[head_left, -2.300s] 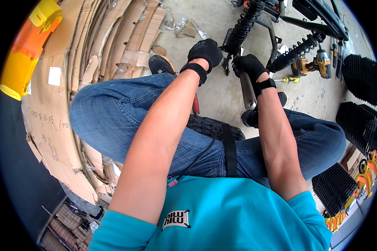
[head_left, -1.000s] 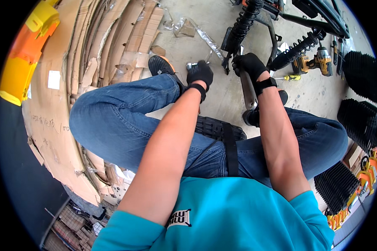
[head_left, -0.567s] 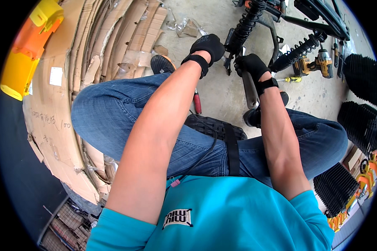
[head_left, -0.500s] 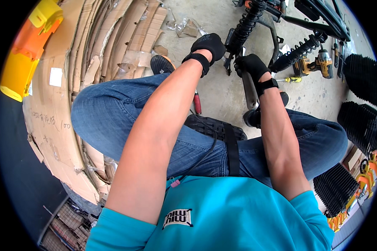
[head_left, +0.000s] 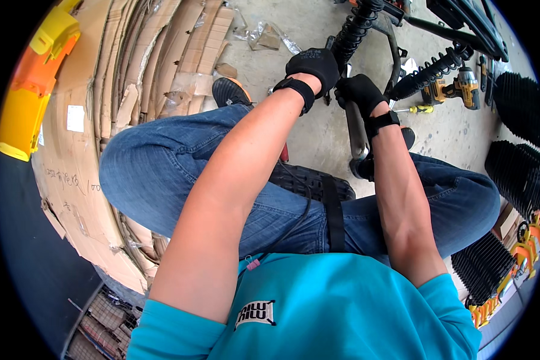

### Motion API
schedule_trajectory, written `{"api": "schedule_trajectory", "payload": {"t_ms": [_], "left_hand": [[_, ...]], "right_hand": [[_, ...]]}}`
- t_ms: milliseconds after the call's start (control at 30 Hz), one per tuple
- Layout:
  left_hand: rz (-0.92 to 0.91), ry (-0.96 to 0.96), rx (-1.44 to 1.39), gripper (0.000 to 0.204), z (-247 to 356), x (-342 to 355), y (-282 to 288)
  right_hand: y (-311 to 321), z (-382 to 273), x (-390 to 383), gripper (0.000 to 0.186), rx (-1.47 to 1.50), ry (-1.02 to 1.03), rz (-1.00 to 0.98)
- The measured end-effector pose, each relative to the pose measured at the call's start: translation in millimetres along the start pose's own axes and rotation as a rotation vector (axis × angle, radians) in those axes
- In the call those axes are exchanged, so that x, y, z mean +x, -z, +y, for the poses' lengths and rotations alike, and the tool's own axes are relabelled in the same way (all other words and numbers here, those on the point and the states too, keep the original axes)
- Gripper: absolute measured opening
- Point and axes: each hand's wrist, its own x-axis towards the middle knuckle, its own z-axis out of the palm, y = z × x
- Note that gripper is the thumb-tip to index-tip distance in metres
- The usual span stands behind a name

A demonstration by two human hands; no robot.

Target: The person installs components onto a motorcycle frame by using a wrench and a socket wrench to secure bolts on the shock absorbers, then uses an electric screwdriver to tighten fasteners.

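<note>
My left hand (head_left: 312,71), in a black glove, is closed at the lower end of the upright coil-over shock (head_left: 355,33) on the black frame; what its fingers hold is hidden. My right hand (head_left: 363,93), also gloved, is closed around a long steel wrench (head_left: 356,135), just right of my left hand and below that shock. A second coil-over shock (head_left: 432,72) slants to the right of my right hand. A red handle (head_left: 284,153) shows partly behind my left forearm.
Cardboard sheets (head_left: 78,180) lie at left, with yellow and orange plastic parts (head_left: 39,84). At right are a yellow-black drill (head_left: 465,87), a yellow screwdriver (head_left: 420,109) and black ribbed stacks (head_left: 513,174). A black padded seat (head_left: 303,180) is strapped beneath me.
My left hand was lower, near the floor, a second ago; it rose to the shock's lower end and has shifted slightly right since. My right hand stays on the wrench.
</note>
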Motion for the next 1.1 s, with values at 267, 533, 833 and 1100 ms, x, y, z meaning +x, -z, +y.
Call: {"api": "schedule_trajectory", "payload": {"t_ms": [267,533,833,1100], "left_hand": [[-0.062,0.025,0.03,0.033,1,13,11],[-0.1,-0.024,0.12,0.033,5,44,15],[0.025,-0.01,0.147,0.033,0,71,10],[0.143,-0.009,0.074,0.03,-19,65,8]], "right_hand": [[-1,3,0,0.026,0.006,0.01,-0.014],[1,5,2,0.024,0.043,0.009,0.0],[1,4,2,0.023,-0.035,0.071,-0.034],[-3,-1,-5,0.022,0.091,-0.003,0.007]]}}
